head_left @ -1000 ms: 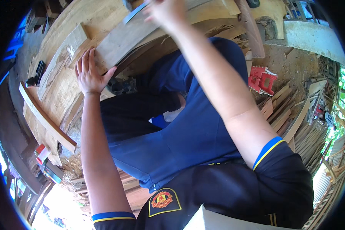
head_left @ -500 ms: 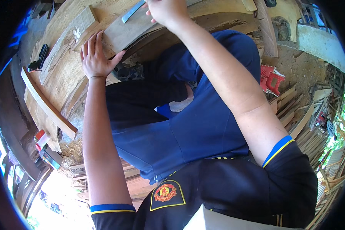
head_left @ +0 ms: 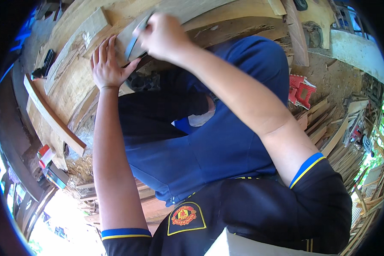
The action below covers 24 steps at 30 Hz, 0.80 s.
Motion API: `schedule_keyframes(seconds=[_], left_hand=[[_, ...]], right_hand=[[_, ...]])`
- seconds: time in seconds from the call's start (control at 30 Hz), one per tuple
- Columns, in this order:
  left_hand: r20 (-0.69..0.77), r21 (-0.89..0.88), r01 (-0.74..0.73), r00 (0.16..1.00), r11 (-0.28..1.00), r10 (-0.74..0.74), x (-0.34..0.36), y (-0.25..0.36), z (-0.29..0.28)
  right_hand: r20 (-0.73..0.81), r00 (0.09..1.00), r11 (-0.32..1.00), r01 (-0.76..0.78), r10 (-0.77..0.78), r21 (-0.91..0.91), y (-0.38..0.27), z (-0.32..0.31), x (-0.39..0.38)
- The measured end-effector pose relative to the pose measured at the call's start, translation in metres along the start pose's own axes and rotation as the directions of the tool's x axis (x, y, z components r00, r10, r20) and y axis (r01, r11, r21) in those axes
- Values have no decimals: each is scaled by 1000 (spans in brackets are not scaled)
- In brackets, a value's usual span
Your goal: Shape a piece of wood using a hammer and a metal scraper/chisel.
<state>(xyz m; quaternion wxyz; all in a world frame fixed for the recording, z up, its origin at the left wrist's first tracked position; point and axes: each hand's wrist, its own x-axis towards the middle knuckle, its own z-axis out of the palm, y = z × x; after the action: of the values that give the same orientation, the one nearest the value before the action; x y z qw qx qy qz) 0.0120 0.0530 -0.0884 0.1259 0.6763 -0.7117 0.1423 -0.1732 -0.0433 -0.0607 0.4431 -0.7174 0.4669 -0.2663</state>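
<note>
My left hand [head_left: 106, 64] lies flat on a curved wooden board [head_left: 123, 36] at the upper left, its fingers stretched out and the thumb apart. In my right hand [head_left: 165, 37], closed and a little smeared by motion, is a flat blue-grey strip [head_left: 133, 46]. Its exact kind does not show. The strip slants down over the board close to the left thumb, its lower end at the board's near edge. My right fingers hide its middle.
More wood pieces [head_left: 87, 32] lie on a large plank beyond my left hand. A black tool [head_left: 46, 64] and a long curved strip of wood [head_left: 55, 115] are further left. A red plastic piece [head_left: 302, 90] sits right of my knee, beside stacked wood offcuts [head_left: 328, 136].
My right hand has moved left and toward me with the strip, bringing it near my left thumb. My left hand stays in place on the board.
</note>
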Motion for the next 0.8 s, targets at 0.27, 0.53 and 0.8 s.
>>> schedule_keyframes(seconds=[0.27,0.53,0.8], left_hand=[[8,0,18,1000,1000,-18,-29,-25,-4],[-16,-70,24,1000,997,-25,-14,-19,1],[26,-306,81,997,949,-76,-12,-24,-13]], right_hand=[[-424,805,886,-253,415,387,3,-139,55],[-540,738,803,-6,405,595,64,-216,18],[-602,746,834,116,285,539,47,-178,-35]])
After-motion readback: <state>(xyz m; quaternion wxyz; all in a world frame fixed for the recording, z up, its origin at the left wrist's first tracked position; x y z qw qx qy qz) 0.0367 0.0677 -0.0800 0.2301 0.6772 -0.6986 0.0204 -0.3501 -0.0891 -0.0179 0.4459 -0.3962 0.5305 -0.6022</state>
